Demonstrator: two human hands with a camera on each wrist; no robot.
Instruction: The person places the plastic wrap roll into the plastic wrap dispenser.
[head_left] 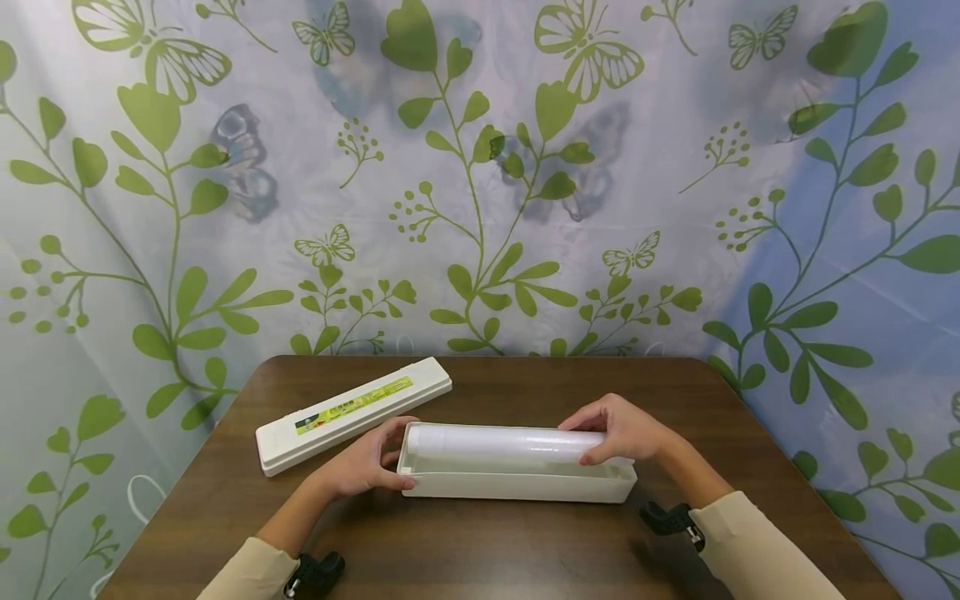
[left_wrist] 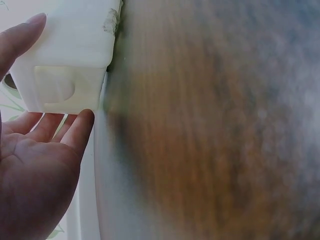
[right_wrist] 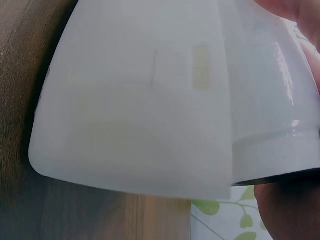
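A long white plastic box [head_left: 517,487] lies open-topped across the middle of the table, with a shiny white roll of cling film [head_left: 495,442] along its inside. At the box's left end, my left hand [head_left: 367,461] grips it, thumb on the front corner and fingers at the back. In the left wrist view, the fingertips touch the box's end wall [left_wrist: 55,90]. My right hand [head_left: 618,429] pinches the roll near its right end between thumb and fingers. The right wrist view shows that end of the roll [right_wrist: 275,150] sticking up above the box wall [right_wrist: 135,115].
A white lid [head_left: 356,417] with a yellow-green label lies slanted at the back left of the brown wooden table [head_left: 480,550]. Behind the table hangs a curtain [head_left: 480,167] with green leaves and butterflies. Black straps with wrist cameras sit on both wrists.
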